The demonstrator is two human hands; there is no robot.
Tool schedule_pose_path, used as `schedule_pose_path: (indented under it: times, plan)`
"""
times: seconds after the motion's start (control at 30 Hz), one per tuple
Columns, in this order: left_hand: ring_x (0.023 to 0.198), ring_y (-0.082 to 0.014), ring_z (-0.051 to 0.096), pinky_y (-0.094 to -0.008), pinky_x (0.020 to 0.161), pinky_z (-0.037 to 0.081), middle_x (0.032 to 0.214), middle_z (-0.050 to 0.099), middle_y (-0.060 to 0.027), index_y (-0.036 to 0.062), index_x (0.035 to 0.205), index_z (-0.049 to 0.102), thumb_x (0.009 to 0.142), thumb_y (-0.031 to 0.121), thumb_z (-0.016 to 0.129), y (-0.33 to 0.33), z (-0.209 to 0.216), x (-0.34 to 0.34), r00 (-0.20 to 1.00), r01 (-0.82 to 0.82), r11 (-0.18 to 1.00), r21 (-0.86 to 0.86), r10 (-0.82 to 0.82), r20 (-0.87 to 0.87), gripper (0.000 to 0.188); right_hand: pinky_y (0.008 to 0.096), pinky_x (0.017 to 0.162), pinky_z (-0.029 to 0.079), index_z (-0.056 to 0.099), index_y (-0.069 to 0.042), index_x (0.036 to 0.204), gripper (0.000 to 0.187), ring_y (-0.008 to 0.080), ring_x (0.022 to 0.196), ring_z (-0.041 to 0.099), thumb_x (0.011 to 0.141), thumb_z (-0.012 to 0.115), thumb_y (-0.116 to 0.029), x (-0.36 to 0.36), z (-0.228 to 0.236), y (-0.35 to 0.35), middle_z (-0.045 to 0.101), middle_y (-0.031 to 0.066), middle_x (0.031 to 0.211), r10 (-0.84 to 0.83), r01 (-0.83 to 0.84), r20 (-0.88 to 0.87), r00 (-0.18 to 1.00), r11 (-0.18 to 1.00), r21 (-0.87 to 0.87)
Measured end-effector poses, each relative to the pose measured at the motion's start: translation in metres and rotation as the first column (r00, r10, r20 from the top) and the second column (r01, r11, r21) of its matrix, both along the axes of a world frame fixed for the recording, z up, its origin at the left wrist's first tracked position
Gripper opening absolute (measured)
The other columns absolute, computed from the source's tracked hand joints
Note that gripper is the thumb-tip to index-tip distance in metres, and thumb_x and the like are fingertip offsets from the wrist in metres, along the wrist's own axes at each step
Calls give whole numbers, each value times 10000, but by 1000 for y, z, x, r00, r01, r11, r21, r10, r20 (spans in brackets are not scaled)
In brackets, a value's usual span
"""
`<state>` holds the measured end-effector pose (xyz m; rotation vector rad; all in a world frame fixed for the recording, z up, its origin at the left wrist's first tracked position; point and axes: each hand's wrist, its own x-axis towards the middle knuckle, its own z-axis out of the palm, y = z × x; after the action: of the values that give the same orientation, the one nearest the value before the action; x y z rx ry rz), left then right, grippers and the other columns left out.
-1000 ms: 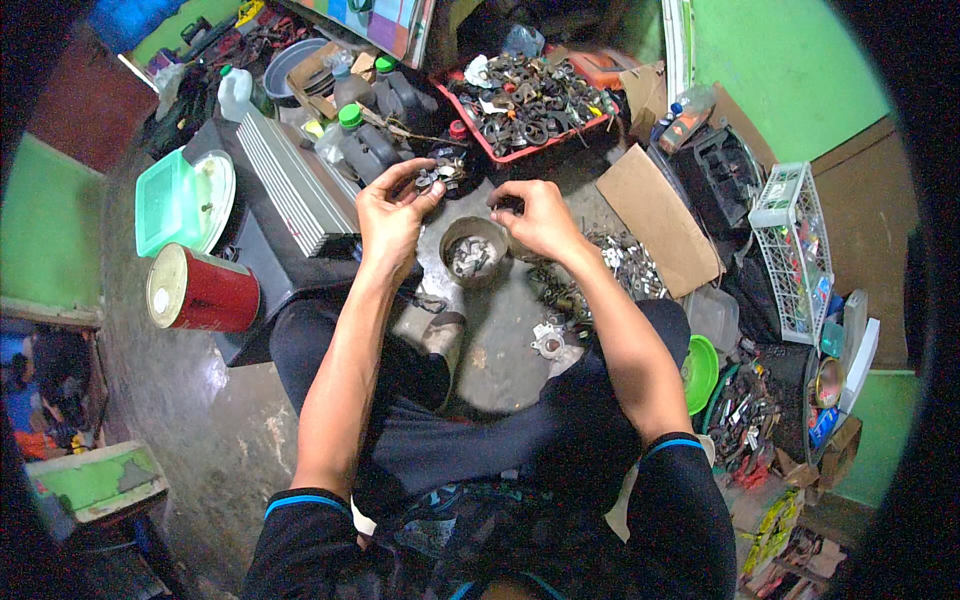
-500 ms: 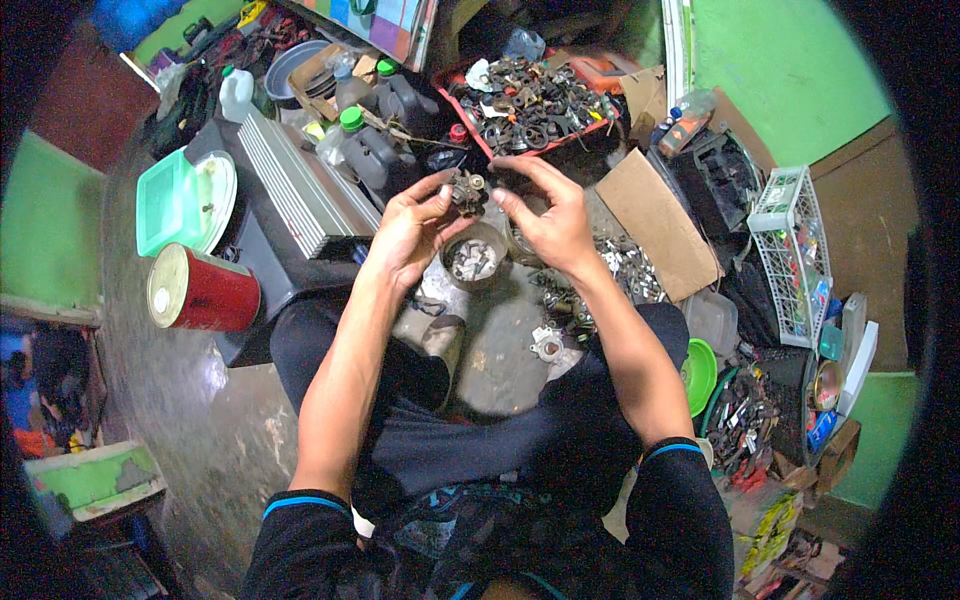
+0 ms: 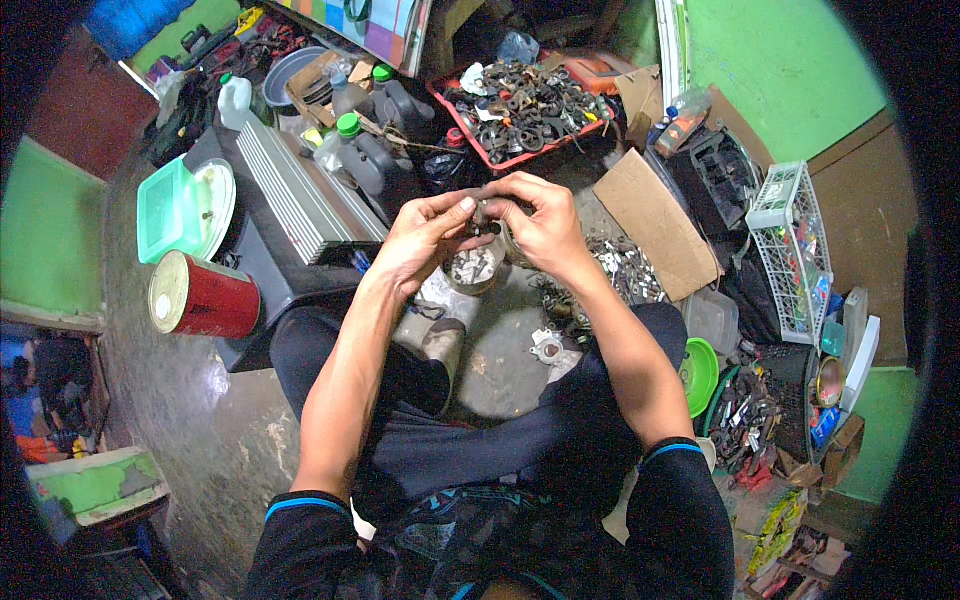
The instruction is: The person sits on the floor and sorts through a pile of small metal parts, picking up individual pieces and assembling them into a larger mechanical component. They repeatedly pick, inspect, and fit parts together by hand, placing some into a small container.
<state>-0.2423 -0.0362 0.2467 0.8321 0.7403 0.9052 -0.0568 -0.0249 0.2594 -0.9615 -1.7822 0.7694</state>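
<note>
Between my two hands, in front of me, is a small dark metal mechanical part (image 3: 480,212), mostly covered by fingers. My left hand (image 3: 420,240) is closed around its left side, thumb on top. The fingers of my right hand (image 3: 545,225) pinch it from the right. Just below the hands stands a round tin (image 3: 478,290) with pale broken pieces inside. A second round container behind my right hand is partly hidden. Right of the tin, a heap of small metal parts (image 3: 625,270) lies on the floor, and a pale metal housing (image 3: 547,347) sits nearer my knee.
A red tray (image 3: 520,160) heaped with dark parts stands at the back. Cardboard (image 3: 655,225) and a white plastic basket (image 3: 770,215) are on the right. Dark jugs (image 3: 375,165), a ribbed grey panel (image 3: 300,195) and a red can (image 3: 205,293) stand left.
My right hand has moved left and closed in on the metal part, which was in my left hand with the right hand apart. The part is now more hidden.
</note>
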Motion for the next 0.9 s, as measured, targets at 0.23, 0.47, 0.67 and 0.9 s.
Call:
schedule_pose_path:
  times: [0.23, 0.47, 0.67, 0.9]
  plan:
    - [996, -205, 633, -398, 957, 504, 1123, 636, -113, -39, 1257, 520, 930, 209, 593, -4, 7, -1, 995, -94, 994, -55, 92, -30, 417, 271, 567, 471, 715, -1, 929, 124, 99, 616, 588, 862, 647, -80, 8, 7, 8, 699, 55, 776, -301, 262, -219, 928, 946, -189]
    - [1158, -324, 566, -447, 997, 477, 1183, 602, -207, -78, 1232, 506, 990, 341, 446, 6, 4, -14, 975, -94, 993, -68, 106, 195, 487, 323, 647, 522, 721, -45, 954, 209, 180, 634, 658, 767, 730, -137, 11, -30, 20, 710, 132, 809, -125, 176, 198, 972, 948, -265]
    - [1136, -335, 573, -468, 1039, 430, 1221, 573, -227, -55, 1332, 426, 975, 229, 484, 3, 10, -11, 929, -69, 997, -23, 73, 362, 460, 336, 670, 534, 715, -46, 973, 230, 214, 650, 675, 750, 714, -103, -1, -40, 23, 707, 154, 838, -119, 172, 215, 969, 953, -249]
    - [1117, -272, 590, -432, 1019, 452, 1231, 586, -144, -15, 1338, 451, 919, 248, 587, 1, 12, -15, 967, -49, 998, 46, 36, 252, 513, 293, 662, 542, 706, -40, 1001, 208, 160, 736, 675, 798, 689, -85, 1, -19, 15, 713, 127, 917, -211, 212, 25, 977, 964, -162]
